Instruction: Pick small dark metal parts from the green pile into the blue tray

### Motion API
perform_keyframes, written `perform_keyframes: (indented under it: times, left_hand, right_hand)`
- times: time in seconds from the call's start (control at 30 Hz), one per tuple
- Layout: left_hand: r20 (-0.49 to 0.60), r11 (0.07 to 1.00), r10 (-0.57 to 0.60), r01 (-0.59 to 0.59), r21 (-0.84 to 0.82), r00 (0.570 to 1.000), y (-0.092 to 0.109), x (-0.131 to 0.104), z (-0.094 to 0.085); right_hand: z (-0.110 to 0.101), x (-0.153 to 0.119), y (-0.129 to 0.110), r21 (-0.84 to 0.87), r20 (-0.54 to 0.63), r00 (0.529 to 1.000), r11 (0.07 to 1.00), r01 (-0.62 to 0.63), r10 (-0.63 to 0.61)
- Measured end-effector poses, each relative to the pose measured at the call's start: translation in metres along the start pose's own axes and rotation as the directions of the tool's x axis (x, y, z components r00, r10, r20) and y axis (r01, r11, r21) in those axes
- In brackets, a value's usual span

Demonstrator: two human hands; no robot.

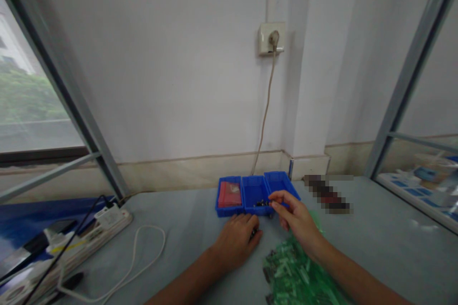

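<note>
Hands at the blue bins, lower centre of the frame.

Our right hand (295, 217) hovers at the middle bin (255, 191), thumb and forefinger nearly pinched over small dark parts (262, 203); we cannot tell whether it holds one. Our left hand (238, 238) lies palm down on the bench (375, 228) just below the bins, fingers curled over something small and dark. A green bag (296, 271) lies under our right forearm.
</note>
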State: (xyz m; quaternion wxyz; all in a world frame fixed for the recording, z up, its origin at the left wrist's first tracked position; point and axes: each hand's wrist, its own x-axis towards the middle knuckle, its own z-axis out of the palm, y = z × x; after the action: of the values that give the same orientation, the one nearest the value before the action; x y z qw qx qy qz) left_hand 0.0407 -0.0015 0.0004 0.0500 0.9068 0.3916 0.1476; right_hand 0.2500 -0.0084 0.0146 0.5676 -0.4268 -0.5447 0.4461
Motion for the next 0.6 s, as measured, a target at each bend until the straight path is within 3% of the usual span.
perform_keyframes:
  times: [0.6]
  left_hand:
    - [-0.001, 1.000, 0.007, -0.007, -0.003, 1.000, -0.0009, 0.0005, 0.0022]
  right_hand:
    - [-0.0025, 0.0037, 0.0043, 0.123, -0.052, 0.998, 0.992, -0.016, 0.023]
